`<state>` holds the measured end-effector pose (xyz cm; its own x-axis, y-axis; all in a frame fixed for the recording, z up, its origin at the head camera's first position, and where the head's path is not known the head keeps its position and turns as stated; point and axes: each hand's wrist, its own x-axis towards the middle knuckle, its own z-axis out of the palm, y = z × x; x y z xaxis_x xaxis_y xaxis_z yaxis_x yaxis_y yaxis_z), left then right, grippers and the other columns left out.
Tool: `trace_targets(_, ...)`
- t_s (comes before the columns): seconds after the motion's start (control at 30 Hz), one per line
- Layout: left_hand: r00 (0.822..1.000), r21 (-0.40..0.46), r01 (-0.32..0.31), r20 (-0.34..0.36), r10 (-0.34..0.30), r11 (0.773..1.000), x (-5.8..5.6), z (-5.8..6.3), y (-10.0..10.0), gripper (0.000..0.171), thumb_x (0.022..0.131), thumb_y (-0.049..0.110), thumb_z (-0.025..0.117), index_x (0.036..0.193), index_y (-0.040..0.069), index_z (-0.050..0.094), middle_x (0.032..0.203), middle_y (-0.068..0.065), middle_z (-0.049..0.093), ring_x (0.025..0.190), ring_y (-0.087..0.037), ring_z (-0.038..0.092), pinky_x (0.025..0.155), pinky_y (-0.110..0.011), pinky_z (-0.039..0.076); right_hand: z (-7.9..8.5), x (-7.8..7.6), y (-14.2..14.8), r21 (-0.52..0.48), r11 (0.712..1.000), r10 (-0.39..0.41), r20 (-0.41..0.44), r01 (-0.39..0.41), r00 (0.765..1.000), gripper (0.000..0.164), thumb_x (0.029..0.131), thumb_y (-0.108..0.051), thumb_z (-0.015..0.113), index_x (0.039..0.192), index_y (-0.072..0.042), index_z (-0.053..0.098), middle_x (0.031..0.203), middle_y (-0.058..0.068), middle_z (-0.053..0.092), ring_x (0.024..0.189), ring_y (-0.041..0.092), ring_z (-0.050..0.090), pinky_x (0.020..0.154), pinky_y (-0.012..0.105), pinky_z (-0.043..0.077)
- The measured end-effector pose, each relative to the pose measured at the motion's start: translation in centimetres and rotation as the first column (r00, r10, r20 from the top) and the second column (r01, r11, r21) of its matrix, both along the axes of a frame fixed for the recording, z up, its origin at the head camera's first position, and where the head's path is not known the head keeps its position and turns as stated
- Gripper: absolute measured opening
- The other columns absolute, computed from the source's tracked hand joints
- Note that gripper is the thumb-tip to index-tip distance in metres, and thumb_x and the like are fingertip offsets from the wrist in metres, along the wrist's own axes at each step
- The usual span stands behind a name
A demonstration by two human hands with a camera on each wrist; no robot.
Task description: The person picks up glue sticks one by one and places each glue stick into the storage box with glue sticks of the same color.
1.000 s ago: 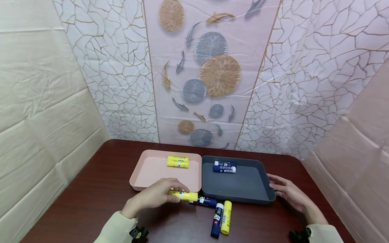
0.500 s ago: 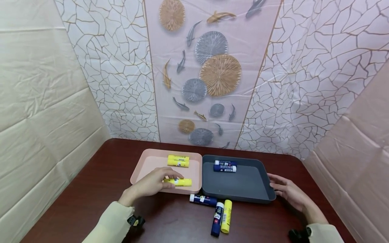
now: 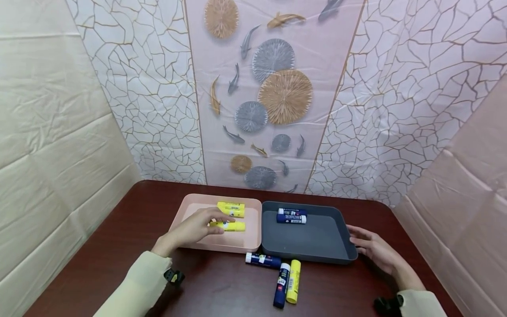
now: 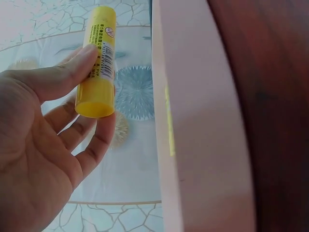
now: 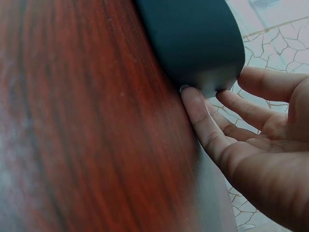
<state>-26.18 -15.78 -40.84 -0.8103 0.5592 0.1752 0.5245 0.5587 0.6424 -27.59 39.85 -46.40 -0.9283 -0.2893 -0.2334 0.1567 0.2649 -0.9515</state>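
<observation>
One yellow glue stick (image 3: 237, 226) is hanging over the pink tray (image 3: 242, 241), left hand (image 3: 192, 228) pinching it, right hand (image 3: 374, 248) touching the gray tray (image 3: 317, 237), fingers spread, so gentle lowering should be stopping any rolling.

Dark-red table (image 3: 222, 286) under pink tray (image 3: 248, 238), grey tray (image 3: 318, 237), three glue sticks (image 3: 293, 281)

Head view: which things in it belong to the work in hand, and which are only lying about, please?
Seems part of the work:
Yellow tube in the left hand
Pink tray with other yellow tubes inside
Dark gray tray, touched by the right hand, and its blue tubes
Loose yellow tube and loose blue tubes outside the trays

Probably only surroundings, nothing stray:
Patterned backdrop
Table
</observation>
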Motion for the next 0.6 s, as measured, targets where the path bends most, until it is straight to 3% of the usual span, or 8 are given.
trace_targets(0.33, 0.999, -0.061, -0.01, 0.042, 0.012, 0.998, -2.4, 1.7, 0.3, 0.034, 0.095, 0.008, 0.076, 0.126, 0.019, 0.073, 0.11, 0.004, 0.068, 0.103, -0.016, 0.061, 0.085, -0.038, 0.051, 0.1, 0.0, 0.0, 0.007, 1.0, -0.005, -0.003, 0.005, 1.0, 0.072, 0.109, -0.023, 0.055, 0.164, 0.003, 0.017, 0.157, 0.03, 0.035, 0.115, 0.008, 0.063, 0.095, 0.032, 0.055)
trace_targets(0.6, 0.999, -0.144, 0.035, 0.024, -0.032, 0.989, -4.7, 2.6, 0.8, 0.035, 0.094, 0.005, 0.076, 0.127, 0.016, 0.074, 0.124, -0.002, 0.069, 0.112, -0.02, 0.063, 0.092, -0.04, 0.053, 0.0, 0.0, 0.0, 0.003, 1.0, -0.003, -0.004, 0.003, 1.0, 0.072, 0.109, -0.023, 0.055, 0.164, 0.003, 0.017, 0.157, 0.03, 0.034, 0.115, 0.009, 0.063, 0.095, 0.032, 0.054)
